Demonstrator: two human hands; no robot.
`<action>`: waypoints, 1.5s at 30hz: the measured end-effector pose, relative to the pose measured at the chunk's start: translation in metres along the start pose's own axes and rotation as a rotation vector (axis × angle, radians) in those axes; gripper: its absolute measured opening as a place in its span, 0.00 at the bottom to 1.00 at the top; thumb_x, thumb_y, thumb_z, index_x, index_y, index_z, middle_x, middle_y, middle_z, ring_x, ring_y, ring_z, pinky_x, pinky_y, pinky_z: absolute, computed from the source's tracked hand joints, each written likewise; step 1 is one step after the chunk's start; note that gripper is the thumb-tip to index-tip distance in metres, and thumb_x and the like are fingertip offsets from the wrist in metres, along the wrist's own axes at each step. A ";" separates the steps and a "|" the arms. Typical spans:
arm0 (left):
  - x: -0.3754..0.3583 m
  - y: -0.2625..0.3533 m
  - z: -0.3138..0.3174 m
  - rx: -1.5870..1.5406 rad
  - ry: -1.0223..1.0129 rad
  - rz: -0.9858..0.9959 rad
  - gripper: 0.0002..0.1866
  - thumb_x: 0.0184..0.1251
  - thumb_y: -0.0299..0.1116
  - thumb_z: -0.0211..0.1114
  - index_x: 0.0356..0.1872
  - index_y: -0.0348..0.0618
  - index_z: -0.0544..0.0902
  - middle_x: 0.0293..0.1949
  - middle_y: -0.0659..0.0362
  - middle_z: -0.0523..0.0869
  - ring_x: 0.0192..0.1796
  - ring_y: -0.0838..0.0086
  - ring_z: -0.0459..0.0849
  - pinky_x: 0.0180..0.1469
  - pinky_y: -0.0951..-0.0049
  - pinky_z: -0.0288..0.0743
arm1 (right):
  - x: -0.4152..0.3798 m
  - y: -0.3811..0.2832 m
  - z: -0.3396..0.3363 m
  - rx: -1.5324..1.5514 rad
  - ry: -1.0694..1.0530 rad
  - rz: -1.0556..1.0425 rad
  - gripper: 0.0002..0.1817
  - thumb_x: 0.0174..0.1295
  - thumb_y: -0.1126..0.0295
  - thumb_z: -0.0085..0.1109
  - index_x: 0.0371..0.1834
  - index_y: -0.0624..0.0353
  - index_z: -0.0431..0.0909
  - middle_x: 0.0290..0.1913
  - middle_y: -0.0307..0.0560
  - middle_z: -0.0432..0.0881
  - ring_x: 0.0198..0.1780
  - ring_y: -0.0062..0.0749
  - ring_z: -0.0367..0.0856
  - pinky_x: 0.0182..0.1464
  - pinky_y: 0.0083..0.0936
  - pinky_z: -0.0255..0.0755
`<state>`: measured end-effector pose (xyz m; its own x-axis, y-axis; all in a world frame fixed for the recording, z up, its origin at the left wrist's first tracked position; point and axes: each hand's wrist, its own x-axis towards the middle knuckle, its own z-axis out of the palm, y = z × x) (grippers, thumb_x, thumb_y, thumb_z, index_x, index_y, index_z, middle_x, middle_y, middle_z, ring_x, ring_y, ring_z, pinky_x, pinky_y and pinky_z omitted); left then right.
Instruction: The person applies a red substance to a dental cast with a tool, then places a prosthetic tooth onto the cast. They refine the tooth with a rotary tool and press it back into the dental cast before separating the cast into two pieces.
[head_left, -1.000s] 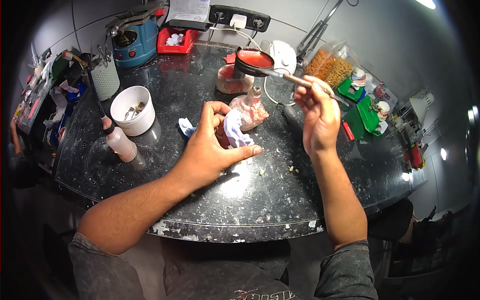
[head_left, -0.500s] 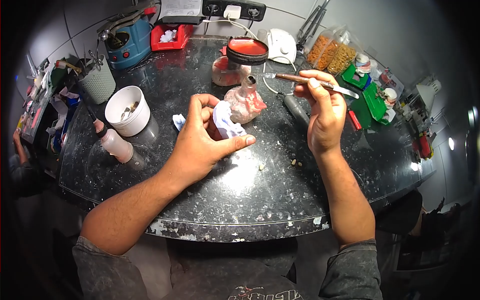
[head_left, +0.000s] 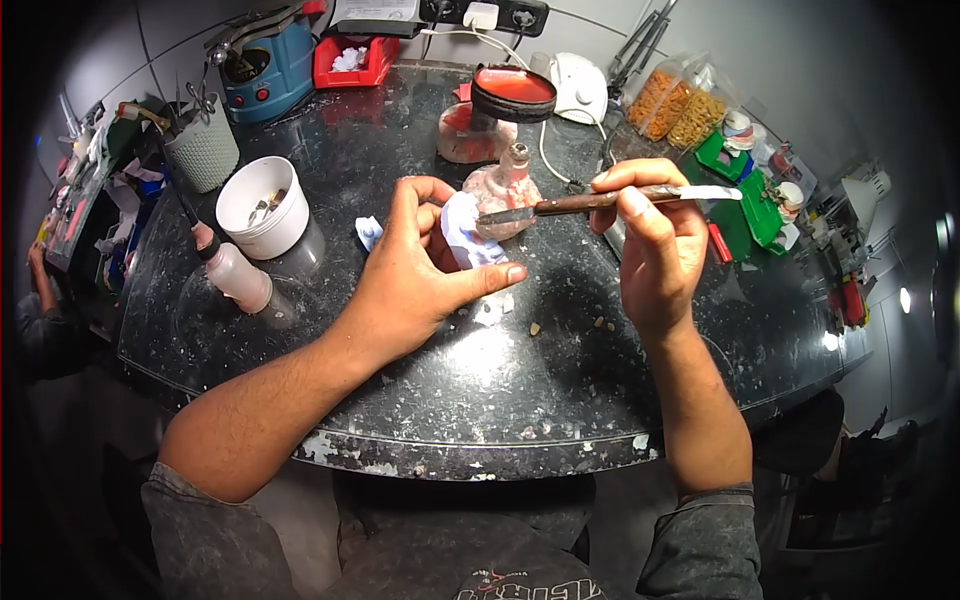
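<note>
My left hand (head_left: 410, 275) is wrapped round a pale blue-white plaster dental cast (head_left: 460, 222), thumb along its lower edge. In my right hand (head_left: 660, 250) is a wax knife (head_left: 575, 204), gripped by its brown wooden handle. The knife's darker blade points left and overlaps the cast's right side; its shiny other end sticks out to the right. Just behind the cast stands a wax-smeared spirit burner (head_left: 515, 170). Beyond it, a round dark pan (head_left: 513, 105) holds red wax. Small tooth-like pieces (head_left: 535, 328) lie on the bench before my hands.
On the left of the black bench (head_left: 400, 410) are a white tub (head_left: 262, 235) and a pink-tinted bottle (head_left: 240, 280). A blue machine (head_left: 265, 85) and red bin (head_left: 378, 65) stand at the back. Green trays (head_left: 757, 215) sit right. A person's arm (head_left: 42, 280) shows far left.
My right hand has brought the wax knife down and left, from beside the burner's top to the cast. My left hand still holds the cast. The whole view has shifted slightly.
</note>
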<state>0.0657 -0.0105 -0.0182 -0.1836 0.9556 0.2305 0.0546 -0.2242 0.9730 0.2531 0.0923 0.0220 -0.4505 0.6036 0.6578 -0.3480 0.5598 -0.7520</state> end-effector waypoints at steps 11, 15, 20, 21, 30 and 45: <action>0.000 0.001 0.000 -0.009 -0.011 -0.005 0.37 0.53 0.26 0.78 0.56 0.42 0.59 0.48 0.53 0.81 0.51 0.75 0.80 0.52 0.75 0.77 | -0.001 0.005 -0.001 0.035 -0.052 0.004 0.11 0.66 0.69 0.59 0.45 0.65 0.79 0.40 0.45 0.82 0.39 0.23 0.78 0.44 0.21 0.73; 0.000 0.000 0.000 -0.035 -0.010 -0.003 0.37 0.53 0.26 0.78 0.56 0.42 0.59 0.48 0.54 0.81 0.50 0.76 0.80 0.52 0.75 0.76 | -0.002 0.005 0.000 0.038 -0.053 0.028 0.11 0.65 0.69 0.59 0.45 0.66 0.79 0.41 0.45 0.82 0.39 0.23 0.78 0.45 0.22 0.73; 0.000 0.001 -0.001 0.007 -0.010 -0.011 0.37 0.53 0.27 0.79 0.56 0.42 0.60 0.48 0.54 0.81 0.51 0.76 0.80 0.53 0.75 0.75 | -0.001 0.004 -0.003 0.037 -0.072 0.020 0.11 0.65 0.68 0.58 0.44 0.66 0.79 0.40 0.45 0.82 0.39 0.23 0.78 0.45 0.22 0.73; 0.000 0.001 -0.001 0.018 -0.009 -0.019 0.37 0.53 0.27 0.79 0.56 0.42 0.60 0.48 0.54 0.81 0.51 0.76 0.80 0.53 0.75 0.75 | -0.001 0.004 -0.003 0.036 -0.072 0.021 0.12 0.65 0.68 0.58 0.44 0.66 0.78 0.40 0.45 0.82 0.39 0.23 0.78 0.45 0.22 0.73; 0.002 -0.007 -0.001 0.063 0.000 0.061 0.37 0.54 0.33 0.80 0.55 0.41 0.60 0.39 0.59 0.79 0.40 0.83 0.78 0.40 0.80 0.74 | -0.001 0.004 -0.003 0.032 -0.069 0.010 0.12 0.65 0.68 0.58 0.44 0.66 0.78 0.39 0.45 0.82 0.39 0.23 0.78 0.45 0.22 0.73; -0.001 0.003 -0.001 0.001 -0.021 -0.017 0.37 0.53 0.30 0.79 0.57 0.42 0.60 0.47 0.55 0.81 0.49 0.77 0.80 0.52 0.75 0.75 | 0.001 0.007 -0.003 0.027 -0.045 0.025 0.11 0.67 0.68 0.57 0.45 0.65 0.78 0.38 0.44 0.81 0.38 0.22 0.78 0.44 0.20 0.72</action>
<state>0.0650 -0.0119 -0.0159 -0.1641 0.9630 0.2136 0.0528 -0.2077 0.9768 0.2525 0.0983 0.0171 -0.4955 0.5908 0.6368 -0.3577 0.5292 -0.7694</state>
